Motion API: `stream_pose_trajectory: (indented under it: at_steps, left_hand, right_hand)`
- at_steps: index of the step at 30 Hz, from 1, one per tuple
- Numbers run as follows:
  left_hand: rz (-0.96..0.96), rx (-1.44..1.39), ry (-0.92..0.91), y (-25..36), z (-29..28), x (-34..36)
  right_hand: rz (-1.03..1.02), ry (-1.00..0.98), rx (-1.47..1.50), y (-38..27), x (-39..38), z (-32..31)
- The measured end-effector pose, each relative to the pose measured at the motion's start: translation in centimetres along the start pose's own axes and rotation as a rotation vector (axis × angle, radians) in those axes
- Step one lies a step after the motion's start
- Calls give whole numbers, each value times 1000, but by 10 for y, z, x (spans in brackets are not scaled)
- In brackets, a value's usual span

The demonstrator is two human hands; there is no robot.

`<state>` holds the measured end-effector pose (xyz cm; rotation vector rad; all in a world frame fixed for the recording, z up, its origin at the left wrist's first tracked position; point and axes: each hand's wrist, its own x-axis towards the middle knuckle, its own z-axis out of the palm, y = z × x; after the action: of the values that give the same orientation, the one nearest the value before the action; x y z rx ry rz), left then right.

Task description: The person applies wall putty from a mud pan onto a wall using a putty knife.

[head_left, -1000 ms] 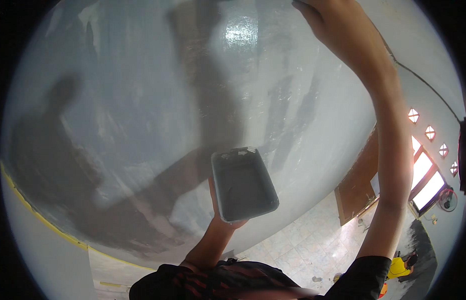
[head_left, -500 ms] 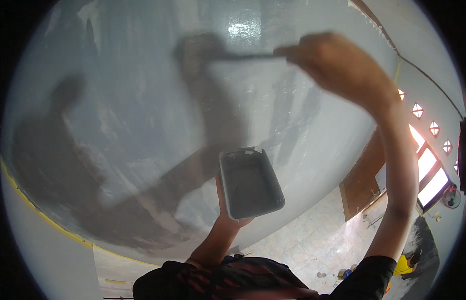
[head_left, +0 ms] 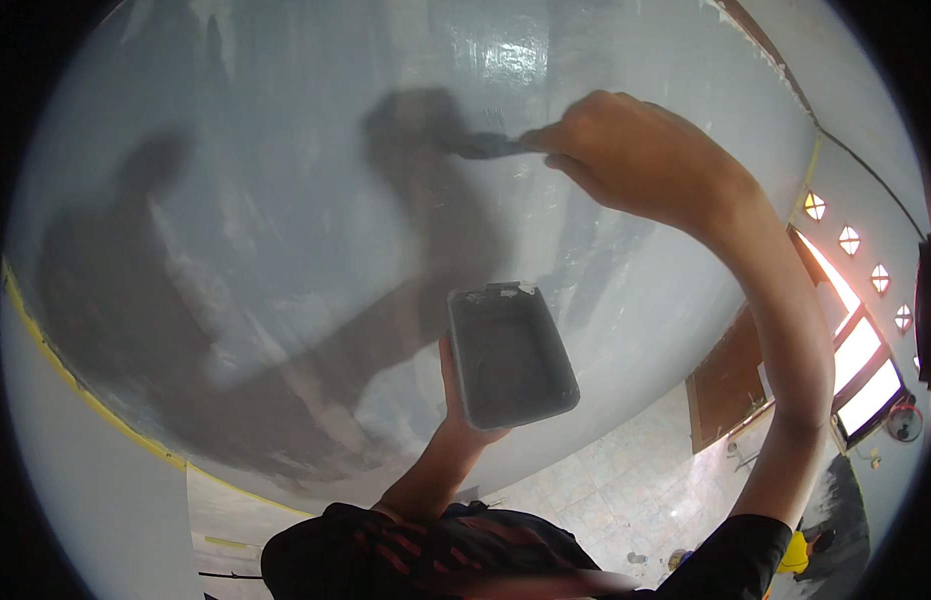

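Note:
My right hand [head_left: 611, 140] is raised at the upper right of the wall, its fingers closed on a grey-coated paintbrush [head_left: 491, 147]. The brush points left, its tip at or close to the wall [head_left: 316, 230]; contact is hard to judge. Lower down, my left hand [head_left: 458, 405] supports a rectangular grey tub [head_left: 570, 400] from below and its left side. Grey paint coats the tub's inside, with dried flakes along its far rim. Most of my left fingers are hidden behind the tub.
Yellow tape [head_left: 96, 405] runs along the wall's lower left edge. A tiled floor [head_left: 586, 490] spreads below, with a brown wooden board [head_left: 726, 385] and a bright window [head_left: 866, 370] at the right. A person in yellow [head_left: 794, 553] is at the lower right.
My right hand with the brush has moved down and left across the wall. The brush now shows more of its broad side. The tub has shifted slightly up and right in view.

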<state>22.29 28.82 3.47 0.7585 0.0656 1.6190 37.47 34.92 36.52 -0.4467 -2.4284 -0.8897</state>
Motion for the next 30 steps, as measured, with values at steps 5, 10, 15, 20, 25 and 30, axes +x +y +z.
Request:
stream_pose_trajectory:
  at_steps: [5,10,15,20,25,30]
  left_hand:
    - [-118,-303,-115,10,30,8]
    - [92,172,46,-18,-30,7]
    - [-54,-247,-86,6,17,8]
    - [-73,-325,-34,10,27,3]
    - [27,-20,-51,-8,-16,6]
    - [118,148,21,-7,-24,1]
  right_hand:
    - [-8,199,5,62,-1,-48]
    - [177,277,-255,59,32,-56]
    - [-3,172,-275,14,-15,14]
    - [-29,2,-100,27,-34,-21]
    - [123,292,-284,51,16,-70]
    - [-12,243,-411,43,23,-14]
